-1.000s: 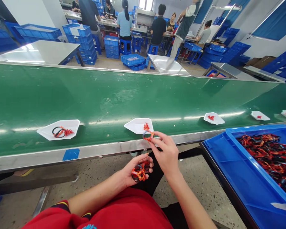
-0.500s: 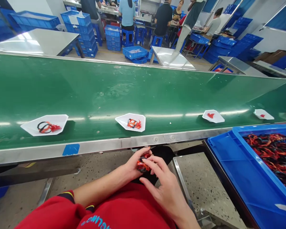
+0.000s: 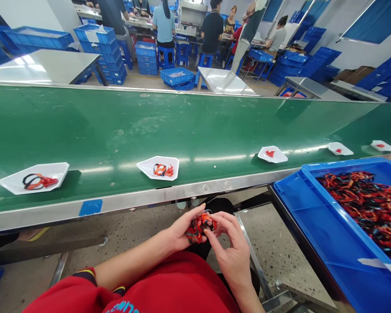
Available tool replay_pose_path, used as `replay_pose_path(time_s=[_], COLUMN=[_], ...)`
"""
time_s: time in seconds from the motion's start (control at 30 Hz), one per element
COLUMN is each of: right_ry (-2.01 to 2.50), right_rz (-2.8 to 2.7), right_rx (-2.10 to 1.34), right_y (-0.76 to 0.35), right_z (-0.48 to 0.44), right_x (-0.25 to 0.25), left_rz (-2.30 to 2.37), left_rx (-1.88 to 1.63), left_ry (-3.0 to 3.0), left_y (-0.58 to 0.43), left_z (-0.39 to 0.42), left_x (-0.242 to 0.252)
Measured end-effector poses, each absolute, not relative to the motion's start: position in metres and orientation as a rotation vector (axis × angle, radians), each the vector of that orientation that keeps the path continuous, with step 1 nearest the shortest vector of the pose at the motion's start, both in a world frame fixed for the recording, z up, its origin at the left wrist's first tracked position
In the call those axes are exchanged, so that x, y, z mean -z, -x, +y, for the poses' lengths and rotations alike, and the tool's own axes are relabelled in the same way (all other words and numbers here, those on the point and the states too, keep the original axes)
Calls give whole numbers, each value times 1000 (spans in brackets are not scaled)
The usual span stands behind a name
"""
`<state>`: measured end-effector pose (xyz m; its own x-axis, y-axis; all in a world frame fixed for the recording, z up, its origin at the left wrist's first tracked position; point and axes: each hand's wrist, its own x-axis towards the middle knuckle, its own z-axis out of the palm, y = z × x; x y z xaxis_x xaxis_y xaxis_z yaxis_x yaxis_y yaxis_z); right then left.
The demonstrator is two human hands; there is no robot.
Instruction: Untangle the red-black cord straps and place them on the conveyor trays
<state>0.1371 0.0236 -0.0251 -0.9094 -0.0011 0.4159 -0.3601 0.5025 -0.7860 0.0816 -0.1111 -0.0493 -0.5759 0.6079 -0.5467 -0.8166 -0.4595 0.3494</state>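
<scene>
- While the left hand [image 3: 180,229] cups from below, the right hand [image 3: 231,252] closes in narrowly from the other side, and together they hold a tangled bundle of orange and black loops [image 3: 200,228].
- That bundle sits low over the person's lap, just below the near edge of the conveyor belt [image 3: 84,130], probably because both hands can work there without resting on the belt.
- Its palm turned upward, the left hand seems to bear the bundle's weight, while the right hand's curled fingertips press on top, apparently to pick at the strands. Which strand they grip is hidden.
- Five white trays sit in a row along the belt's near edge. The nearest tray [image 3: 159,168] holds an orange and black loop with a red tuft, and the leftmost tray [image 3: 34,178] holds a similar loop; those to the right hold only small red bits.
- A blue crate [image 3: 289,191] stands right of the hands, near the belt's edge, probably so that its heaped loops [image 3: 355,200] stay within arm's reach.
- Beyond the belt, co-workers [image 3: 164,26] sit among stacked blue crates [image 3: 107,52].
</scene>
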Motion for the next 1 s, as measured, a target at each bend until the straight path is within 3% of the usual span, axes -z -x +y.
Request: replay_pose_path(time_s=[0.43, 0.77, 1.0], right_ry=[-428, -116, -66], right_rz=[-2273, -2216, -2212], right_rx=[-1179, -1495, -1521], right_y=[-134, -137, -138], right_z=[33, 24, 25], right_x=[31, 37, 40], left_rz=[868, 884, 872], left_rx=[-2240, -2232, -2203], left_ry=[65, 79, 78], left_y=[-87, -84, -84], left_z=[-113, -113, -113], left_x=[45, 49, 49])
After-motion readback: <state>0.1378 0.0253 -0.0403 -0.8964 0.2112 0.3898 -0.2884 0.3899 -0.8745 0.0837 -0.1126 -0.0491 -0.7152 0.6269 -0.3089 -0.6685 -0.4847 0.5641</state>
